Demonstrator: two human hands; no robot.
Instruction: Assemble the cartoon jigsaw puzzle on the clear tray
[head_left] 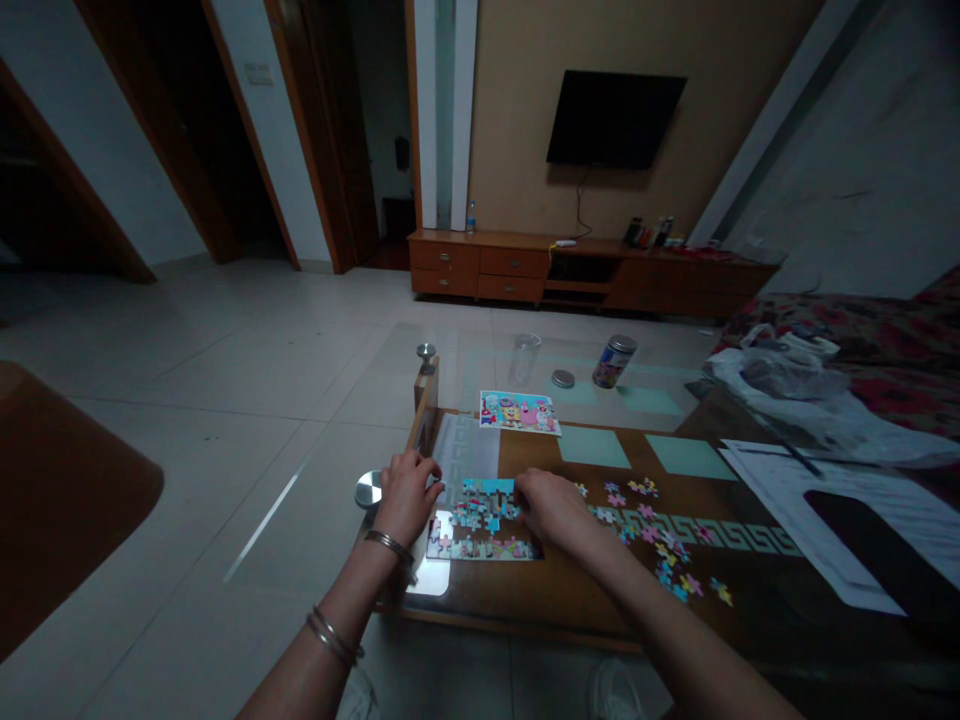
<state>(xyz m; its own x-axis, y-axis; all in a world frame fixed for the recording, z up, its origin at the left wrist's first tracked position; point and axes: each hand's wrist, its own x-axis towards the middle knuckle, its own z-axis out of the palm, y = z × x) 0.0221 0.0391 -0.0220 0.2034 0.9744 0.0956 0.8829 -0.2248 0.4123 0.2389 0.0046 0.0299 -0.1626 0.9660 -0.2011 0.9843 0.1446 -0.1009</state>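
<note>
A partly assembled jigsaw puzzle [487, 548] lies on the glass-topped table, with gaps in its middle. At its upper left, my left hand [407, 495] hovers with thumb and forefinger a little apart and nothing visible between them. My right hand [551, 505] is at the puzzle's right side, fingers pinched down on a puzzle piece that they mostly hide. Loose puzzle pieces [667, 550] are scattered to the right of that hand. Behind the puzzle lies a colourful cartoon reference picture [520, 412].
Farther back on the glass table [465, 350] stand a clear plastic jar [525, 358], a round lid [562, 379] and a printed canister [614, 361]. At right are papers [795, 520], a dark phone-like slab [870, 550] and plastic bags [787, 375].
</note>
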